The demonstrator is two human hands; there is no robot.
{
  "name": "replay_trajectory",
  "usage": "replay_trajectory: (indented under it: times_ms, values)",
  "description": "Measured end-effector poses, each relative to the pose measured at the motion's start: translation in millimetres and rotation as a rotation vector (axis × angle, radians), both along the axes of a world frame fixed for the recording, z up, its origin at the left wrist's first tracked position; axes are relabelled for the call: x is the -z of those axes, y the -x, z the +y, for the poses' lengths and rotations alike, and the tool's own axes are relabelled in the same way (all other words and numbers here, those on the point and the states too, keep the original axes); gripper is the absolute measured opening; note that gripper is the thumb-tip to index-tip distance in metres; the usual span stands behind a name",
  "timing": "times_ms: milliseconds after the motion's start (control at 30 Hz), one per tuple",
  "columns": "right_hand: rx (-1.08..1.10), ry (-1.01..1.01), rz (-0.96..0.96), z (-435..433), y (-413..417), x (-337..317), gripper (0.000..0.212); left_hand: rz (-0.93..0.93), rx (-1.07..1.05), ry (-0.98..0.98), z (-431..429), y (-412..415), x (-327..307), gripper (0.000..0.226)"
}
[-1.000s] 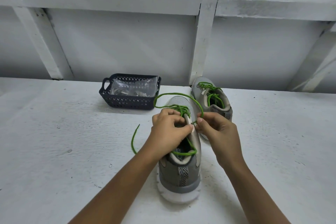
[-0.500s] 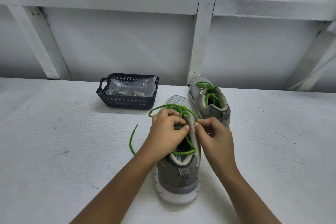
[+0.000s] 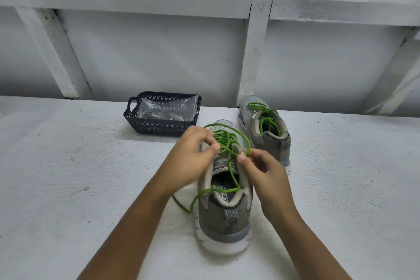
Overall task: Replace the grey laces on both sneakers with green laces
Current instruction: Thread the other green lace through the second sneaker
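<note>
Near sneaker [image 3: 223,216], heel toward viewer, upright on the surface [image 3: 68,188]. The green lace [image 3: 230,166] crosses its upper eyelets, one tail trailing off its left side onto the surface. Left hand [image 3: 191,158]: grip pinching the lace at the left eyelet row. Right hand [image 3: 267,171]: grip pinching the lace tip beside the right row. A second ago the fingertips met over the tongue [image 3: 221,163]; now they have parted and it shows, suggesting another eyelet threaded, few remaining. Far sneaker [image 3: 270,141], already green-laced. Basket [image 3: 145,126] behind, holding a clear bag [image 3: 168,109].
</note>
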State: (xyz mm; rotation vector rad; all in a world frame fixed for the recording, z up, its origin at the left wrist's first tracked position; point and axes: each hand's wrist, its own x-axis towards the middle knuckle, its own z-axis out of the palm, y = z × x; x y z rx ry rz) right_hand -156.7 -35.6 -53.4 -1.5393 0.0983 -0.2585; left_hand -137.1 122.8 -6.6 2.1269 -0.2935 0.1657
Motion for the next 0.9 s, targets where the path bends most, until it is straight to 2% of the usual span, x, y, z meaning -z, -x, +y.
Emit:
replay_trajectory:
  times_ms: [67,167,200,267,333,367,433,500,533,567,633,700,800,900]
  values:
    - [-0.018,-0.030,0.014,-0.5,-0.1,-0.6,0.006,0.053,-0.011,0.293,10.0,-1.4,-7.3,0.021]
    - [-0.010,-0.043,0.017,-1.1,0.2,-0.8,0.006,0.197,0.076,1.013,24.9,-7.8,-14.3,0.027]
    - [-0.009,-0.047,0.018,-0.9,0.3,-0.7,0.006,0.213,0.071,1.180,31.1,-10.1,-15.3,0.032]
    - [-0.014,-0.062,0.020,-0.1,0.8,-0.8,0.007,0.191,-0.076,1.321,42.2,-14.8,-15.5,0.034]
    - [-0.012,-0.066,0.018,0.5,1.1,-1.1,0.009,0.144,-0.343,1.211,51.0,-22.2,-11.1,0.026]
    - [-0.008,-0.060,0.015,0.8,1.5,-1.7,0.009,0.118,-0.465,1.032,53.5,-24.4,-9.0,0.021]
    - [-0.002,-0.054,0.010,1.6,1.9,-2.7,0.007,0.039,-0.597,0.483,52.1,-26.5,-3.0,0.014]
    - [-0.003,-0.069,0.007,2.2,2.1,-3.0,0.007,-0.155,-0.589,-0.099,41.6,-21.8,3.6,0.027]
    - [-0.004,-0.073,0.007,2.1,2.0,-2.8,0.007,-0.283,-0.542,-0.274,33.0,-17.6,4.0,0.031]
    - [-0.006,-0.073,0.007,2.0,2.1,-2.7,0.007,-0.394,-0.450,-0.366,23.6,-12.8,3.1,0.031]
    - [-0.011,-0.075,0.007,1.6,2.0,-2.7,0.008,-0.460,-0.184,-0.448,6.9,-5.5,1.9,0.030]
    - [-0.023,-0.096,-0.001,1.1,2.0,-2.9,0.009,-0.391,0.012,-0.537,-6.8,-0.8,4.6,0.028]
    - [-0.035,-0.112,-0.004,0.8,1.2,-2.9,0.010,-0.367,0.044,-0.582,-16.0,-1.3,12.4,0.023]
    - [-0.034,-0.107,-0.003,0.1,1.3,-3.5,0.010,-0.286,0.074,-0.374,-13.0,-0.9,7.9,0.012]
